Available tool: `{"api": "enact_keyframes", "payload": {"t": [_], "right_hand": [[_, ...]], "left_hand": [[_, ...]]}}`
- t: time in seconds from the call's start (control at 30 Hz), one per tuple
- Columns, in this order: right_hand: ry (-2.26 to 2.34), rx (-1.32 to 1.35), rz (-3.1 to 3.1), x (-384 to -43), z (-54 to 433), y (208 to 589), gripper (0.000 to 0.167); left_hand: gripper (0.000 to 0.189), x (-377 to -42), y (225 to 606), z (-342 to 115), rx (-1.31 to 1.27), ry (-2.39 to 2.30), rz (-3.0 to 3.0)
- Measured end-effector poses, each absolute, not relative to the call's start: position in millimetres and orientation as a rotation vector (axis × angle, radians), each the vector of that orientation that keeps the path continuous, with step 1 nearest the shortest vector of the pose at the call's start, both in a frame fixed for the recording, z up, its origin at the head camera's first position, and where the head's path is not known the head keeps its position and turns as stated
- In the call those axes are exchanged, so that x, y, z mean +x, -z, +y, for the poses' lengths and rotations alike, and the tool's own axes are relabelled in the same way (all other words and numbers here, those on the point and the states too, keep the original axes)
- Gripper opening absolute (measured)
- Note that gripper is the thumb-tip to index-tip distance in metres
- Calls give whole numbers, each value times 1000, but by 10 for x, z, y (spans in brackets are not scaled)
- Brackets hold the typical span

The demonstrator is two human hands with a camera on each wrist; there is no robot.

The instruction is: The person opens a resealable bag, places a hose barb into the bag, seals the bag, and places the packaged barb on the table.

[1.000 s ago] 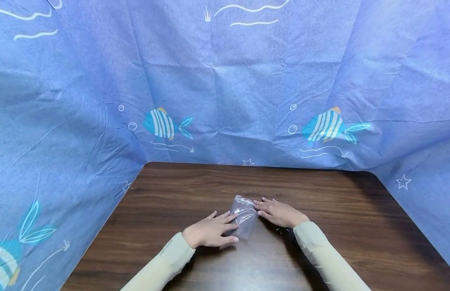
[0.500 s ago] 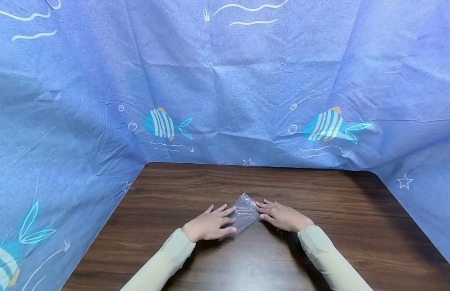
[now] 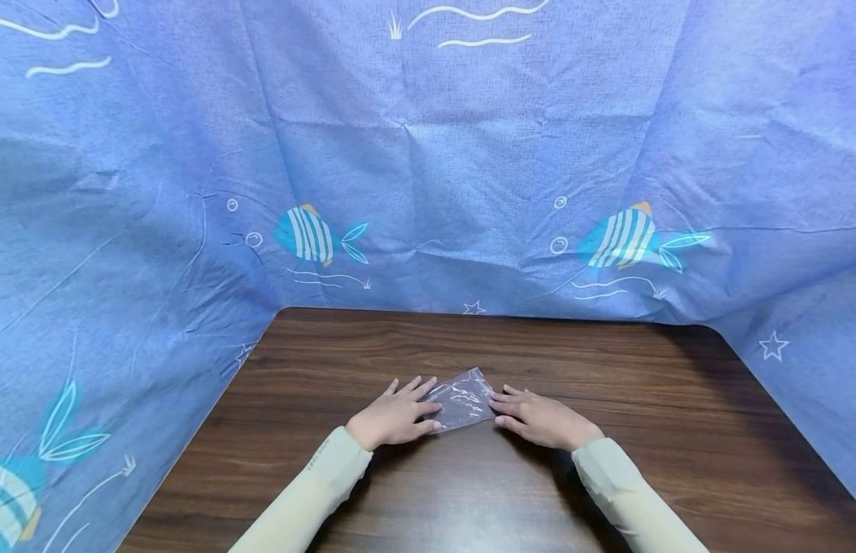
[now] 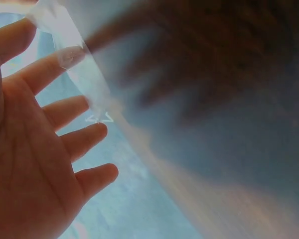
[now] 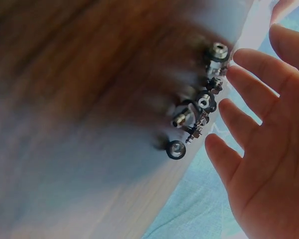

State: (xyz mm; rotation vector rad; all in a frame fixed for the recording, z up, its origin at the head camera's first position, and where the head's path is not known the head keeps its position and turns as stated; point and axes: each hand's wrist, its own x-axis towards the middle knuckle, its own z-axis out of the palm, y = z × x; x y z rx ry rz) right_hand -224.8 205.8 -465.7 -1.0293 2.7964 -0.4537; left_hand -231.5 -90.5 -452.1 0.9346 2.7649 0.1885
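Note:
A clear plastic bag point(image 3: 462, 401) lies flat and slightly creased on the dark wooden table point(image 3: 428, 499), between both hands. My left hand point(image 3: 395, 415) rests its spread fingertips on the bag's left side. In the left wrist view, the bag point(image 4: 72, 62) shows at the thumb and index fingertip. My right hand point(image 3: 544, 419) touches or nearly touches the bag's right edge with extended fingers. Under the right palm, several small metal parts with dark rings point(image 5: 203, 103) lie on the table, seen in the right wrist view; the hand hides them from the head view. Their exact kind is unclear.
A blue cloth point(image 3: 469, 153) printed with fish and stars hangs behind the table and along both sides. The table's back edge point(image 3: 373, 310) runs close to the cloth. Both forearms wear pale sleeves point(image 3: 324, 480).
The bag has turned clockwise and lies more spread out. My left hand has slid away from me and slightly left; my right hand has shifted slightly right. The small metal parts are now covered.

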Motion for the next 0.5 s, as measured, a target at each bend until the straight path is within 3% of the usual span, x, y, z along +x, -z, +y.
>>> {"api": "enact_keyframes", "payload": {"t": [0.5], "right_hand": [[435,-1040,2810,-2122,1995,4628,47]], "left_hand": [[48,-2482,4537,-1049,974,-244,2775]]}}
